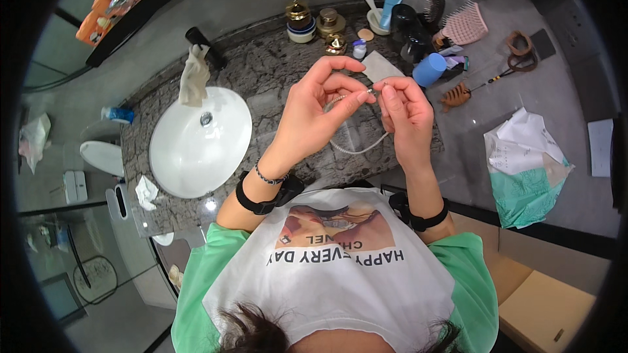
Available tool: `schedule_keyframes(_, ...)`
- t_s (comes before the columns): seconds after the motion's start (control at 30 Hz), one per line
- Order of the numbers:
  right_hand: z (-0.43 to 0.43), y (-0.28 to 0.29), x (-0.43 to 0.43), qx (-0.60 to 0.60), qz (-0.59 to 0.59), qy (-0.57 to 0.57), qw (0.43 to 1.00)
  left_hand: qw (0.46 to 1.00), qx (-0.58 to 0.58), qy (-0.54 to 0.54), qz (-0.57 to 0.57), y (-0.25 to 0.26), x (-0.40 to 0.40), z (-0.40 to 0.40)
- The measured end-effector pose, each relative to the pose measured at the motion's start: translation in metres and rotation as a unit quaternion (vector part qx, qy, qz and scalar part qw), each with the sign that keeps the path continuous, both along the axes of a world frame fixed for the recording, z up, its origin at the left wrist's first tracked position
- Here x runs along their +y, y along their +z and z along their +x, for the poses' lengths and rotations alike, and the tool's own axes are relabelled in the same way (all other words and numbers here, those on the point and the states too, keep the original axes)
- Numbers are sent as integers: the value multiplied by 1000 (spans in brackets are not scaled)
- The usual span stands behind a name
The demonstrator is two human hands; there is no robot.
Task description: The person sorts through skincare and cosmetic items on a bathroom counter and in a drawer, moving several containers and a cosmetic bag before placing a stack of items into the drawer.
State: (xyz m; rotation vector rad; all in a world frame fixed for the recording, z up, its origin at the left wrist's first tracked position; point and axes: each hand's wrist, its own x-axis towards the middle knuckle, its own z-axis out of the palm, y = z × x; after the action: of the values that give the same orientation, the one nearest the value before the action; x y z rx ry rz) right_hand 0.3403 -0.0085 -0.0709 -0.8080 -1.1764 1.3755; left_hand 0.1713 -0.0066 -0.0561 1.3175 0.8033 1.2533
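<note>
My left hand (319,108) and my right hand (405,117) meet over the dark stone countertop, fingertips close together. A thin, pale beaded necklace (360,151) hangs in a loop between them. The thumb and index finger of the left hand pinch one end, near a small metal clasp. Thumb and index finger of the right hand pinch the other end; whether the two ends are joined cannot be told. Beyond the hands lies a pale square cloth (382,66), with a blue cylindrical bottle (429,69) at its right.
To the left is a white oval sink (201,166), a black faucet (211,51) behind it draped with a cloth (194,78). Cosmetic jars (300,34) line the back edge. At the right are a pink hairbrush (463,24) and a white-and-green plastic bag (525,181).
</note>
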Motion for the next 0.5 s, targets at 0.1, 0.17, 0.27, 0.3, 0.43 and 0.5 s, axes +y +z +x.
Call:
schedule_keyframes(0.1, -17, 9, -2, -25, 21, 6, 999, 1000, 13, 20, 14, 1, -9, -10)
schedule_keyframes(0.17, -23, 11, -2, -49, 43, 27, 998, 999, -4, 42, 15, 2, -13, -15)
schedule_keyframes(0.27, -30, 12, -2, -79, 63, 52, 994, 998, 35, 49, -5, 3, -16, -26)
schedule_keyframes(0.3, -32, 12, -1, -92, 70, 55, 992, 998, 34, 52, -4, 5, -17, -29)
schedule_keyframes(0.43, -41, 9, 2, -113, 96, 31, 988, 996, 60, 59, -3, 5, -16, -33)
schedule_keyframes(0.5, -43, 11, 3, -65, 64, 38, 995, 994, 68, 75, 29, 5, -14, -35)
